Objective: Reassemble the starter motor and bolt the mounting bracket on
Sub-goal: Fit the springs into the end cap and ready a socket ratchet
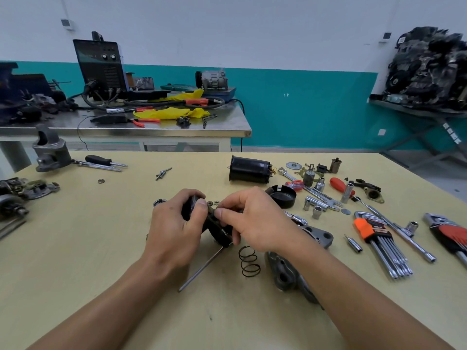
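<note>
Black motor part [219, 232] gripped by left hand [174, 224], pinched by right hand [256, 219], over the pale table [96, 253]; steel bench [156, 131] seen against teal wall [303, 104].

Head cam: one wide-angle view, facing forward and down.
It's sitting close over the bench [75, 261], framing the left hand [174, 228] and right hand [255, 221] dead centre, forearms [121, 299] running in from the bottom edge, far table [161, 132] and wall [278, 34] filling the top.
</note>
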Demonstrator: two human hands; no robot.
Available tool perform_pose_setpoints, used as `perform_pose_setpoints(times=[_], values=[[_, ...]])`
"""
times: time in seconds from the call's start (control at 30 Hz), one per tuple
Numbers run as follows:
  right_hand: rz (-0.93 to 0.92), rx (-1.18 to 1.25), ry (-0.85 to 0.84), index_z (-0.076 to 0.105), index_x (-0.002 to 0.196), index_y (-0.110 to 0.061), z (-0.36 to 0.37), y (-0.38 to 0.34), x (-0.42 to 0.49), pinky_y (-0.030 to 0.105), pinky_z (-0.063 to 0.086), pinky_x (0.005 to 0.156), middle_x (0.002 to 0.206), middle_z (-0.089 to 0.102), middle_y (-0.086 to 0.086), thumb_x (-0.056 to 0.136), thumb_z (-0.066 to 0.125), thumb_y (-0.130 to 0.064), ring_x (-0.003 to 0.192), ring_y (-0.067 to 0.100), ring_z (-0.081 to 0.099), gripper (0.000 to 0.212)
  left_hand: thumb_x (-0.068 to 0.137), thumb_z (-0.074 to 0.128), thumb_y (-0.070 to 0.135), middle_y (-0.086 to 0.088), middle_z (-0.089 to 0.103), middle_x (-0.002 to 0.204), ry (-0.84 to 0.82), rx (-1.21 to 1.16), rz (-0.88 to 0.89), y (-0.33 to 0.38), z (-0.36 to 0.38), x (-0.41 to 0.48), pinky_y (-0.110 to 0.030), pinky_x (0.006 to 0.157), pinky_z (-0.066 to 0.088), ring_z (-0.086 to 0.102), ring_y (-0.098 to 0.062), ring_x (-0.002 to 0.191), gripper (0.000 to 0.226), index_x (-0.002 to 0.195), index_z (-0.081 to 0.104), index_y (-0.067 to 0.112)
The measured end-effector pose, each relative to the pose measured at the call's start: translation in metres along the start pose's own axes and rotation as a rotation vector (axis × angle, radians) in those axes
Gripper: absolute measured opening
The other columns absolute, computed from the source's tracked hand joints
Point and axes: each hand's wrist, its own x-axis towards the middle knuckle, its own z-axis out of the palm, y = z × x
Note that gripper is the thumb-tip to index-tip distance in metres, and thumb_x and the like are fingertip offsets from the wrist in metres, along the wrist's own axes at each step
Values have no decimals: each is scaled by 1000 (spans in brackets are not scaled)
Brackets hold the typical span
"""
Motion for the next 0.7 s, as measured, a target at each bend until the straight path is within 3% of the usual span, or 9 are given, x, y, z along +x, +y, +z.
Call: perform_pose_setpoints(times=[0.2, 0.3, 0.37, 0.5, 0.6, 0.7], values=[[1, -26, 12, 71, 86, -23, 2, -4, -1, 20, 45, 44, 76, 70, 9, 101, 60, -27, 44, 10, 59, 18, 85, 48, 48, 2, 60, 67, 6, 38, 26, -4, 0, 1, -51, 68, 61, 63, -28, 69, 20, 90, 64, 37], [3, -67, 9, 69, 85, -23, 3, -6, -2, 18, 43, 44, 66, 64, 1, 101, 59, -27, 44, 7, 59, 19, 87, 49, 48, 0, 62, 70, 10, 39, 28, -7, 0, 0, -55, 71, 60, 64, -30, 71, 19, 91, 64, 37], [-12, -123, 20, 68, 86, -22, 3, -8, -3, 24, 47, 46, 64, 61, -3, 101, 58, -28, 47, 6, 58, 19, 87, 49, 48, 1, 62, 70, 13, 37, 27, -9, 1, 0, -56, 72, 59, 64, -31, 72, 20, 92, 65, 36], [-39, -204, 44, 70, 95, -17, 5, -11, -4, 44, 56, 66, 79, 67, 3, 101, 57, -30, 67, 20, 63, 20, 87, 49, 46, -2, 65, 72, 13, 29, 24, -11, 1, 1, -56, 75, 59, 66, -33, 76, 20, 93, 65, 36], [-45, -284, 48, 70, 97, -17, 6, -13, -4, 46, 54, 71, 86, 67, 3, 102, 53, -32, 78, 20, 60, 23, 87, 49, 46, -5, 68, 74, 8, 14, 19, -11, 2, 1, -55, 77, 59, 67, -36, 78, 20, 93, 65, 35], [-40, -335, 47, 68, 93, -16, 7, -14, -5, 45, 51, 66, 80, 63, 2, 104, 49, -35, 74, 20, 58, 29, 87, 49, 46, -7, 68, 74, 7, 16, 18, -10, 2, 0, -56, 77, 59, 67, -36, 79, 20, 92, 65, 35]])
